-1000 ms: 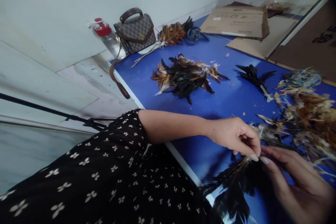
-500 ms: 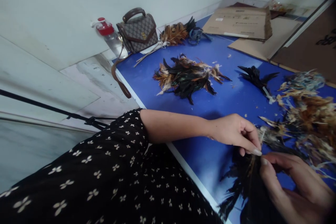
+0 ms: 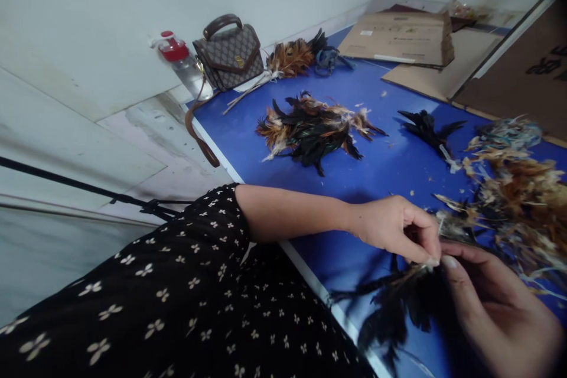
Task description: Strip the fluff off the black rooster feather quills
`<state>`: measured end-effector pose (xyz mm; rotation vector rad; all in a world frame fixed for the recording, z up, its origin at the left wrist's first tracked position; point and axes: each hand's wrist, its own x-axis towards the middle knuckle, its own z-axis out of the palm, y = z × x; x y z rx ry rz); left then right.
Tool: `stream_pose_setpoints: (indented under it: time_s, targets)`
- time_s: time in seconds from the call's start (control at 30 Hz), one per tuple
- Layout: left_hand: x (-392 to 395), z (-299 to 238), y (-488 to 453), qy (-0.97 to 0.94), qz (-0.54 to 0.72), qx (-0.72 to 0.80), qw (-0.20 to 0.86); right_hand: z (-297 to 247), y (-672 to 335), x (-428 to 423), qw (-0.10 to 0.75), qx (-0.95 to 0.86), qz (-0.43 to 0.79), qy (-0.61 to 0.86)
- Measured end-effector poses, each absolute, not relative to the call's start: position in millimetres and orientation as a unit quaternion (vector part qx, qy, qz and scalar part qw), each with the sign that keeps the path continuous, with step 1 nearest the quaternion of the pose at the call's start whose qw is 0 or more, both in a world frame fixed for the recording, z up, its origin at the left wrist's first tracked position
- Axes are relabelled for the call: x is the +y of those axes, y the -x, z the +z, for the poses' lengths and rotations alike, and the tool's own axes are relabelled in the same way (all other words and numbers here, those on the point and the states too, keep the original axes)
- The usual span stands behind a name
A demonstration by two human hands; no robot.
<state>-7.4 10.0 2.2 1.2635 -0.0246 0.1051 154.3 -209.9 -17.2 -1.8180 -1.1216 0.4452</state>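
A bunch of dark feathers hangs fanned out and downward over the table's front edge. My left hand is closed, pinching the pale quill ends at the top of the bunch. From the lower right, my right hand meets it, thumb and forefinger pressed together on the same quill ends. The fingertips of both hands almost touch, and they partly hide the spot they grip. Just beyond the hands lies a heap of brown and cream feathers.
On the blue table lie a loose pile of dark and brown feathers and a small black feather bunch. Farther back are a handbag, a red-capped bottle, a brown feather bundle and flattened cardboard.
The dark feathers have swung and spread toward the left, and pale quill ends now show at my left fingertips. Both hands stay in nearly the same place; the view has shifted slightly.
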Motion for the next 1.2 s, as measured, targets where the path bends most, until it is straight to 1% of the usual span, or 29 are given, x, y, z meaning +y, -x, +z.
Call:
stream_pose_setpoints:
  time_s: [0.1,0.23,0.3,0.4,0.47,0.6,0.77,0.9,0.97,1.03,1.13,1.2]
  targets:
    - [11.7,4.6,9.7,-0.632,0.097,-0.052,0.767,-21.0,-158.2,-212.1,0.479,-0.413,0.203,0.748]
    - [10.0,9.1,13.7,-0.721,0.19,-0.082,0.662,-9.2,-149.8,-205.7,0.495,-0.385,0.19,0.756]
    - [6.8,11.5,15.7,-0.752,0.207,-0.075,0.621,-1.6,-143.4,-201.2,0.497,-0.368,0.191,0.762]
    - [3.3,14.9,18.2,-0.788,0.161,-0.066,0.591,3.6,-140.7,-198.0,0.498,-0.348,0.205,0.767]
    - [3.2,17.0,19.5,-0.806,0.138,-0.071,0.571,1.3,-145.8,-199.0,0.485,-0.374,0.196,0.766]
    - [5.4,22.0,21.0,-0.832,0.134,-0.1,0.529,-9.4,-164.2,-204.6,0.467,-0.441,0.16,0.75]
    - [5.2,30.1,22.3,-0.833,0.123,-0.111,0.527,-10.3,-175.0,-207.4,0.466,-0.447,0.183,0.741]
    - [2.3,29.5,22.5,-0.834,0.123,-0.101,0.528,-0.2,-168.5,-204.1,0.456,-0.491,0.168,0.723]
    - [0.6,25.0,21.0,-0.84,0.128,-0.092,0.519,3.9,-162.9,-201.0,0.446,-0.527,0.138,0.711]
    - [-1.0,18.1,18.3,-0.848,0.146,-0.08,0.502,5.6,-158.1,-197.3,0.433,-0.576,0.064,0.691]
    - [-2.7,6.3,13.7,-0.854,0.201,-0.057,0.477,2.1,-157.0,-192.3,0.409,-0.62,-0.053,0.668]
    - [-2.8,-0.1,11.4,-0.851,0.245,-0.032,0.463,-4.0,-160.6,-190.5,0.392,-0.618,-0.106,0.674]
